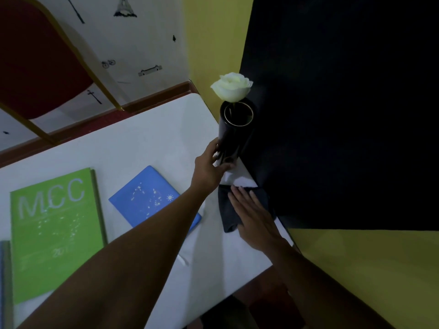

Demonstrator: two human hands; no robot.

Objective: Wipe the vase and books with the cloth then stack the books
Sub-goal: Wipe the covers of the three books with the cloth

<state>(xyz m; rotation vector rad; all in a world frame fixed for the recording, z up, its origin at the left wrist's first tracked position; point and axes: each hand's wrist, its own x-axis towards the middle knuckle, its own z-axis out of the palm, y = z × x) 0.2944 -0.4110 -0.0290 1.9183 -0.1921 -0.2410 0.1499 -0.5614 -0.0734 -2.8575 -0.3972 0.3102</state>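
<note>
the left hand [209, 166] is wrapped around the lower part of the tall glossy black cylindrical vase [231, 134], which stands upright near the far right edge of the white counter [147, 143] and holds a white rose [231, 87]. the right hand [253, 213] lies flat, fingers spread, on the dark grey cloth [228, 210] just in front of the vase. a blue book [145, 195] and a green book [54, 229] lie apart to the left.

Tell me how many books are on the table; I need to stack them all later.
2 clearly: a green book at left, a blue book mid-table, partly under the left forearm. A grey edge at the far left may be a third.
</note>
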